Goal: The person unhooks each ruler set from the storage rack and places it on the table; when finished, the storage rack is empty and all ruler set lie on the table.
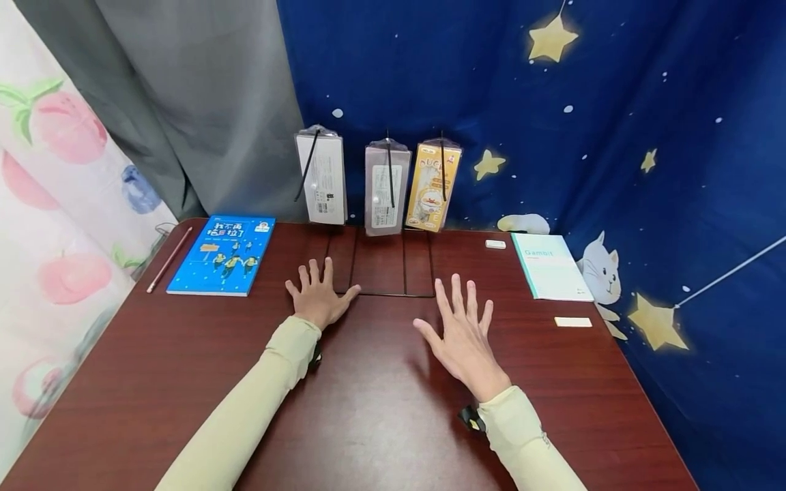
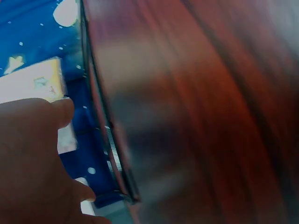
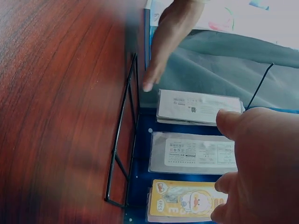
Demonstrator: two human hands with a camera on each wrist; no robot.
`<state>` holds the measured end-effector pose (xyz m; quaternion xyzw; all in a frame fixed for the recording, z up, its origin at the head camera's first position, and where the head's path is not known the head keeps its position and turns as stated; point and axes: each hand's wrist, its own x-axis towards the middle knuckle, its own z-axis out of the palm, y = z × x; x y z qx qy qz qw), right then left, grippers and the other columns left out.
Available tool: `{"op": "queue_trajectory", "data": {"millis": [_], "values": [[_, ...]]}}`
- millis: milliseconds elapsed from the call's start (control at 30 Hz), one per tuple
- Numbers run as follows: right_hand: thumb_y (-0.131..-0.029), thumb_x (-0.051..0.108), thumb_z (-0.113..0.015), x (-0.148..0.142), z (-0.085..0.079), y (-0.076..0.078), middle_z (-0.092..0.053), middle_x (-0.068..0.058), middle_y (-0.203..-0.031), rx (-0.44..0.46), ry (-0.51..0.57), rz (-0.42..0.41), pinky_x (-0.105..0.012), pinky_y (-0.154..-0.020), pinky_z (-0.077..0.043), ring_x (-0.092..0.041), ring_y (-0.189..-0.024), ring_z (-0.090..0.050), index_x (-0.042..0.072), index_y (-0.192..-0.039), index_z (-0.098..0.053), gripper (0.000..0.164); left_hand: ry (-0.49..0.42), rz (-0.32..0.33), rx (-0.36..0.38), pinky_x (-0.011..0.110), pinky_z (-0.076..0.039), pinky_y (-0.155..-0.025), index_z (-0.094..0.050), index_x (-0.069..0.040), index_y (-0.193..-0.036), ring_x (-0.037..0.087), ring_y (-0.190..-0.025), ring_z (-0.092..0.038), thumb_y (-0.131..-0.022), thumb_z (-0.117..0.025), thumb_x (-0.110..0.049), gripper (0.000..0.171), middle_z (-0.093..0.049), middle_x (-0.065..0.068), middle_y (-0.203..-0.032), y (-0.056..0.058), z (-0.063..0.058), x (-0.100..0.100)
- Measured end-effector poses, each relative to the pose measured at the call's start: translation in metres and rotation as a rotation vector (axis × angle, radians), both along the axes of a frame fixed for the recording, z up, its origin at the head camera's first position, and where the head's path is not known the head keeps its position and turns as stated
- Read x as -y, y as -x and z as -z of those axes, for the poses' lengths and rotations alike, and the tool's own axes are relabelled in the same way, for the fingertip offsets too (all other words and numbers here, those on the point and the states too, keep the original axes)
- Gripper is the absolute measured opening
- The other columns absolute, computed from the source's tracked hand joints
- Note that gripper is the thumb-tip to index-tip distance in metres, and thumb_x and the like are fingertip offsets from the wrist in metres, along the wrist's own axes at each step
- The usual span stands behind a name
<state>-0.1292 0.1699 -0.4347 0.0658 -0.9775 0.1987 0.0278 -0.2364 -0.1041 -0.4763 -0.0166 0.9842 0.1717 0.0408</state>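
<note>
My left hand (image 1: pixel 316 296), fingers spread and holding nothing, is at the front left of a black wire rack's base (image 1: pixel 393 294). Farther right, my right hand (image 1: pixel 463 344) hovers over the table with its fingers apart, casting a shadow below. Three flat packs hang from the rack's black hooks behind the hands: a white pack (image 1: pixel 330 174) at left, a clear-edged pack with a white label (image 1: pixel 379 198) in the middle, and a yellow pack with a duck picture (image 1: pixel 424 170) at right. From the right wrist, the yellow pack (image 3: pixel 180 200) appears partly hidden behind my fingers.
A blue book (image 1: pixel 202 269) lies at the back left beside a pencil (image 1: pixel 168 261). On the right are a white-and-teal "Gambit" booklet (image 1: pixel 555 269), a small white block (image 1: pixel 495 244) and a white strip (image 1: pixel 573 322). Behind the dark red table (image 1: pixel 368 409) hangs a blue starry curtain (image 1: pixel 417 61).
</note>
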Motion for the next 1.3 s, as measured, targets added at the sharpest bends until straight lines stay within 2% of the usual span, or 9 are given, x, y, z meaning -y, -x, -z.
{"op": "queue_trajectory", "data": {"millis": [167,300,500,633,733,800,933,1133,1300], "values": [[-0.104,0.063,-0.046,-0.002,-0.001,0.006,0.008,-0.006,-0.177,-0.004,0.021,0.005,-0.072,-0.122,0.011,-0.037,-0.162,0.014,0.024,-0.169,-0.010,0.084,0.029,-0.005,0.085,0.076,-0.010,-0.122,-0.012,-0.008,-0.167,0.051,-0.159,-0.008,-0.100,-0.046,-0.067,0.096,-0.010,0.029,-0.172,0.007,0.004,0.004],[-0.104,0.062,-0.045,-0.006,-0.007,0.021,0.007,-0.007,-0.177,-0.016,0.029,0.015,-0.070,-0.123,0.010,-0.037,-0.163,0.013,0.023,-0.169,-0.008,0.084,0.034,0.001,0.109,0.075,-0.017,-0.121,-0.016,-0.006,-0.166,0.054,-0.157,-0.013,-0.101,-0.047,-0.065,0.093,-0.014,0.032,-0.169,0.009,0.004,0.005],[-0.105,0.057,-0.048,-0.017,-0.024,0.064,-0.002,-0.011,-0.177,-0.054,0.113,0.033,-0.066,-0.127,0.001,-0.037,-0.164,0.002,0.017,-0.168,-0.012,0.083,0.004,0.004,0.122,0.074,-0.022,-0.120,-0.019,-0.007,-0.166,0.054,-0.156,-0.014,-0.100,-0.050,-0.064,0.093,-0.015,0.032,-0.168,0.010,0.001,0.005],[-0.105,0.047,-0.056,-0.023,-0.029,0.102,-0.023,-0.015,-0.173,-0.104,0.256,0.064,-0.056,-0.129,-0.019,-0.035,-0.161,-0.022,0.012,-0.166,-0.024,0.076,0.002,0.005,0.130,0.073,-0.022,-0.120,-0.018,-0.006,-0.166,0.054,-0.156,-0.014,-0.100,-0.050,-0.065,0.094,-0.015,0.032,-0.168,0.010,0.003,0.005],[-0.104,0.036,-0.062,-0.027,-0.029,0.137,-0.047,-0.018,-0.160,-0.194,0.405,0.100,-0.051,-0.119,-0.040,-0.035,-0.147,-0.047,0.008,-0.157,-0.044,0.062,0.002,0.000,0.136,0.073,-0.022,-0.120,-0.018,-0.007,-0.166,0.053,-0.156,-0.014,-0.100,-0.050,-0.065,0.094,-0.016,0.032,-0.168,0.009,0.002,0.007],[-0.103,0.029,-0.066,-0.029,-0.029,0.159,-0.059,-0.019,-0.147,-0.248,0.510,0.125,-0.048,-0.112,-0.048,-0.035,-0.135,-0.059,0.005,-0.148,-0.054,0.052,0.005,-0.003,0.139,0.073,-0.022,-0.120,-0.018,-0.007,-0.166,0.053,-0.156,-0.015,-0.100,-0.050,-0.064,0.093,-0.016,0.031,-0.168,0.009,0.002,0.008],[-0.101,0.026,-0.068,-0.031,-0.026,0.194,-0.068,-0.017,-0.134,-0.279,0.641,0.176,-0.044,-0.104,-0.055,-0.031,-0.123,-0.068,0.004,-0.137,-0.063,0.042,0.008,0.000,0.148,0.072,-0.023,-0.120,-0.019,-0.007,-0.166,0.052,-0.156,-0.016,-0.100,-0.050,-0.063,0.091,-0.017,0.030,-0.168,0.010,0.005,0.008],[-0.099,0.024,-0.071,-0.028,-0.026,0.224,-0.073,-0.017,-0.127,-0.276,0.761,0.211,-0.041,-0.102,-0.056,-0.029,-0.117,-0.070,0.004,-0.131,-0.067,0.038,0.017,-0.005,0.150,0.070,-0.023,-0.121,-0.020,-0.008,-0.166,0.051,-0.156,-0.015,-0.100,-0.049,-0.063,0.090,-0.016,0.029,-0.169,0.009,0.005,0.008],[-0.098,0.019,-0.073,-0.027,-0.029,0.233,-0.074,-0.020,-0.122,-0.292,0.813,0.198,-0.036,-0.099,-0.057,-0.030,-0.112,-0.071,0.000,-0.126,-0.069,0.034,0.026,-0.004,0.148,0.070,-0.022,-0.122,-0.018,-0.010,-0.167,0.050,-0.157,-0.014,-0.100,-0.049,-0.065,0.091,-0.015,0.028,-0.170,0.011,0.004,0.007]]}}
